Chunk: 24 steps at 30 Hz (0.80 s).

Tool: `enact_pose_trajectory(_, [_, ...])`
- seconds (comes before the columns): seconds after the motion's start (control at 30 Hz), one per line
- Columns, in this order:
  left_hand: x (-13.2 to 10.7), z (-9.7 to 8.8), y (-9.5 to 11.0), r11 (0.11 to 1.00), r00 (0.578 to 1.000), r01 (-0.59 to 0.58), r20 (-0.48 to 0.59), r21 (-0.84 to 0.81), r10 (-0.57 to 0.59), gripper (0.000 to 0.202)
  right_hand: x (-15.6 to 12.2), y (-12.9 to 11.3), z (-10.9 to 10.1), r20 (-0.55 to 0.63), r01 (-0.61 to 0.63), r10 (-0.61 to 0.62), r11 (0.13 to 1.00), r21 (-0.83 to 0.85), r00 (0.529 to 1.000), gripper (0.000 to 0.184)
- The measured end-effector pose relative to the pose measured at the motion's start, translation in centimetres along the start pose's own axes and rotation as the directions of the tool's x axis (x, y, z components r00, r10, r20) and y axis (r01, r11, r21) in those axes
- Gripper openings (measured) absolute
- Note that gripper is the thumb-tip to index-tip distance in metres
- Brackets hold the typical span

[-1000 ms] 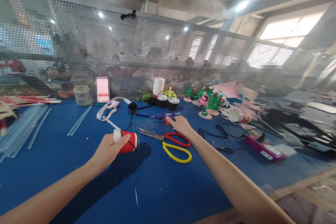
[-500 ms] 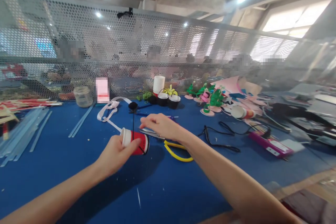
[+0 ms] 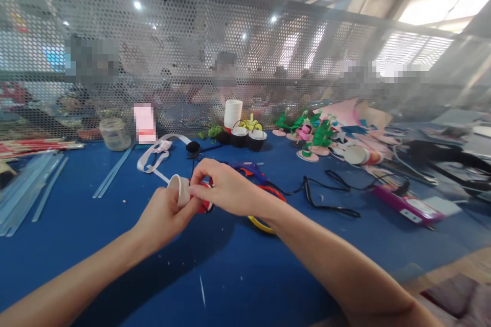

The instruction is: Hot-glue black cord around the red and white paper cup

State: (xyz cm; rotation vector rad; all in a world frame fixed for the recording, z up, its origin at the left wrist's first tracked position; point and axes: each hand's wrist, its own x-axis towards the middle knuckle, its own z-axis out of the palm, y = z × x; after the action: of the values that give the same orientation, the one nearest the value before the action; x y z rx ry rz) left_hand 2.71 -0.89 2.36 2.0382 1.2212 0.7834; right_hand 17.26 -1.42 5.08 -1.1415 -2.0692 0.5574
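My left hand (image 3: 161, 214) is closed around a small red-and-white paper cup (image 3: 183, 191) tipped on its side, its white open end facing left. My right hand (image 3: 218, 186) reaches across the cup with its fingertips pinched together against the cup's side, covering much of the red wall. Whatever is between those fingertips is hidden. A strand of black yarn (image 3: 193, 164) runs from a small black yarn ball (image 3: 193, 147) down behind the right fingers. A white ribbon (image 3: 155, 169) trails on the blue table just beyond the cup.
Two small black buckets (image 3: 257, 142) stand by a stack of white cups (image 3: 232, 111). A glass jar (image 3: 115, 135) and pale blue strips (image 3: 28, 189) lie left. Green craft plants (image 3: 321, 135), a black cable (image 3: 307, 194) and a purple power strip (image 3: 406, 205) are right. A mesh partition (image 3: 192, 61) rises behind.
My right hand has come down and left onto the cup, its fingertips now against the side. The cup has tilted so its white opening shows more. The view has shifted slightly.
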Motion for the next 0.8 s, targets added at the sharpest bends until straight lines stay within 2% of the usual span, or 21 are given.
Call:
enact_pose_trajectory(0.1, [0.4, -0.1, 0.0, 0.973, 0.993, 0.112, 0.048, -0.202, -0.104, 0.029, 0.0, 0.6, -0.2, -0.079, -0.041, 0.05, 0.992, 0.119, 0.996, 0.009])
enact_pose_trajectory(0.2, [0.8, -0.3, 0.2, 0.856, 0.964, 0.266, 0.101, -0.444, -0.247, 0.022, 0.1, 1.2, -0.6, -0.152, -0.034, 0.077, 0.962, 0.271, 0.985, 0.005])
enact_pose_trajectory(0.27, [1.0, -0.4, 0.4, 0.775, 0.933, 0.353, 0.138, -0.525, -0.332, 0.022, 0.2, 1.5, -0.9, -0.168, -0.01, 0.07, 0.942, 0.334, 0.983, 0.006])
enact_pose_trajectory(0.43, [1.2, -0.2, 0.6, 0.668, 0.885, 0.452, 0.199, -0.592, -0.421, 0.02, 0.2, 1.5, -1.3, -0.211, 0.01, 0.058, 0.953, 0.304, 0.976, 0.008])
enact_pose_trajectory(0.6, [1.4, -0.3, 0.5, 0.628, 0.869, 0.471, 0.204, -0.619, -0.45, 0.02, 0.2, 1.6, -1.4, -0.245, 0.001, 0.073, 0.958, 0.287, 0.967, 0.009])
enact_pose_trajectory(0.8, [1.3, -0.3, 0.6, 0.627, 0.867, 0.471, 0.194, -0.621, -0.459, 0.022, 0.2, 1.7, -1.5, -0.259, 0.006, 0.072, 0.958, 0.285, 0.963, 0.01])
